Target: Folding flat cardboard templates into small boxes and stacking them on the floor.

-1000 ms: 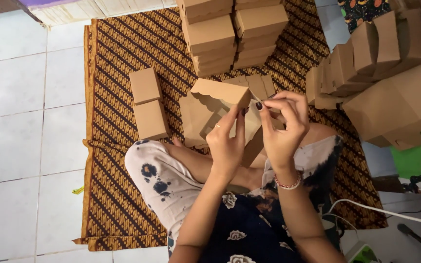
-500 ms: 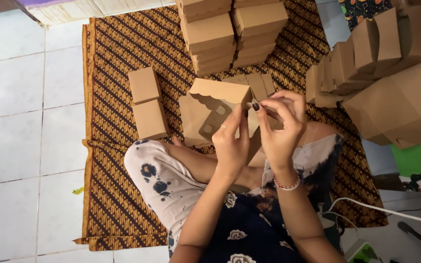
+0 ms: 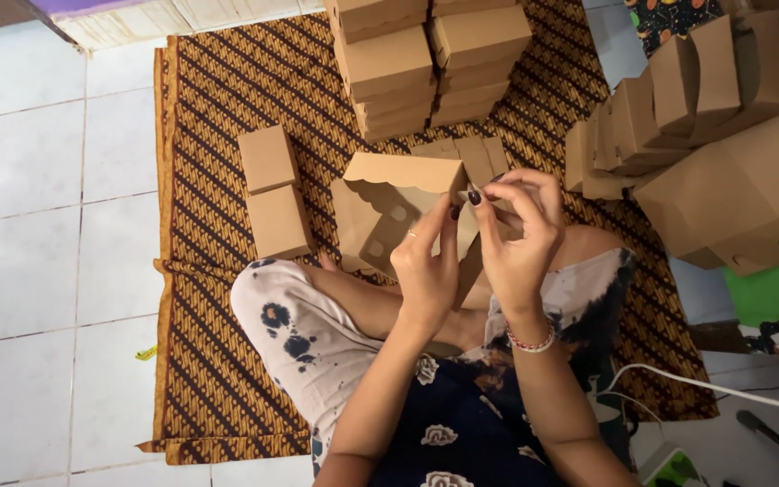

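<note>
A white tiled floor (image 3: 29, 180) is seen, and on it a brown patterned mat (image 3: 218, 81) is spread. At the far edge of the mat two stacks (image 3: 426, 63) of finished brown boxes are placed, and more folded boxes (image 3: 678, 99) are piled at the right side. Two closed small boxes (image 3: 272, 194) are laid on the mat at the left, near the person's knee. A half-folded box (image 3: 389, 203) with a scalloped flap is held up over the lap, between the knees; its long axis is turned left to right. The left hand (image 3: 426, 261) is closed on the near right edge of the box, the thumb and fingers pinched together. The right hand (image 3: 516, 234) is placed just beside it, on the right of the box, and its fingertips are pressed on the same corner, so both hands are equally near.
</note>
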